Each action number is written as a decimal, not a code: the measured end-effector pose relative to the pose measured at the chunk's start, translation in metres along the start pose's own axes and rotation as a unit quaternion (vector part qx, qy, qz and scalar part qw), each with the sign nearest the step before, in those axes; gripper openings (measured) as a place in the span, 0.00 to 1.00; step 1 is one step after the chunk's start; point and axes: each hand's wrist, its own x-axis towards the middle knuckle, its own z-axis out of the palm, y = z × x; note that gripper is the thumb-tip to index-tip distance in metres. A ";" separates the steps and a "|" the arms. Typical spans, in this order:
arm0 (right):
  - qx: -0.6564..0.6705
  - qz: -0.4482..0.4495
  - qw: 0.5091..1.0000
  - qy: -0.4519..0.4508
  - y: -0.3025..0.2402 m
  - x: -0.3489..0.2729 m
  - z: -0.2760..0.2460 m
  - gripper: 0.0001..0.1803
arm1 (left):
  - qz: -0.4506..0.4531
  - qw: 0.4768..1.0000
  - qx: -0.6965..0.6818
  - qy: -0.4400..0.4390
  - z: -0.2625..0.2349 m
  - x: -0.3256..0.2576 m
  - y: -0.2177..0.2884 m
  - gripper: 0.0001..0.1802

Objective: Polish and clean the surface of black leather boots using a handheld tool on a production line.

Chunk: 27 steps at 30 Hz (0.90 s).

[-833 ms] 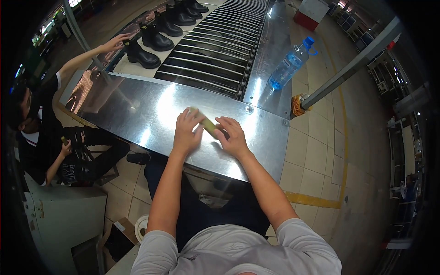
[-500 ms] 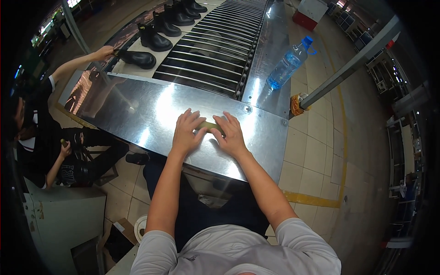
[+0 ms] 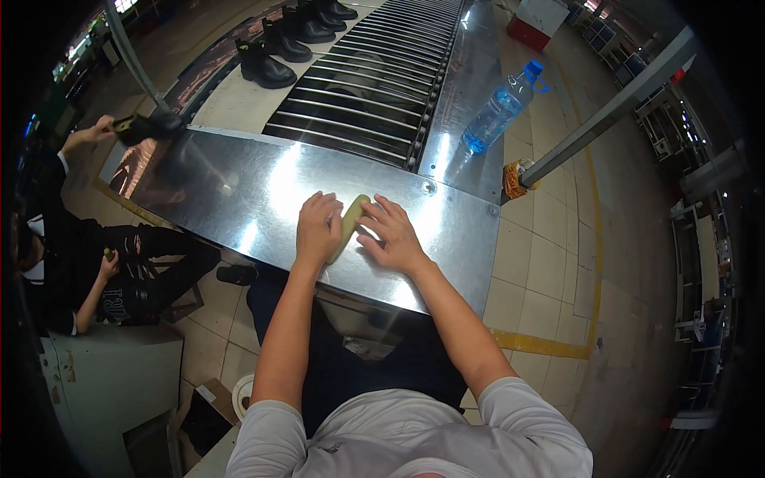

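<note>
Left hand (image 3: 318,229) and right hand (image 3: 391,233) flanking yellowish strip (image 3: 350,224), both touching.

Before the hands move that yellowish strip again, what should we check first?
1. Left hand on the yellowish strip: ok.
2. Right hand touching the strip: ok.
3. Strip lying flat on the metal table: ok.
4. Water bottle upright and away from the hands: ok.
5. Boots on the roller conveyor, apart from the strip: ok.
6. What the strip is made of: cannot tell.
</note>
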 end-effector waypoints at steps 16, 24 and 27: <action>-0.058 0.043 0.997 -0.006 0.001 -0.003 0.002 0.20 | 0.040 0.995 0.087 -0.016 -0.003 0.002 0.006 0.17; -0.030 0.000 0.999 0.025 -0.001 -0.005 0.009 0.20 | 0.025 0.994 0.065 -0.082 -0.006 -0.002 0.005 0.08; -0.025 -0.021 0.999 -0.042 -0.010 -0.001 -0.001 0.28 | 0.027 0.996 0.055 -0.068 -0.003 0.001 0.006 0.06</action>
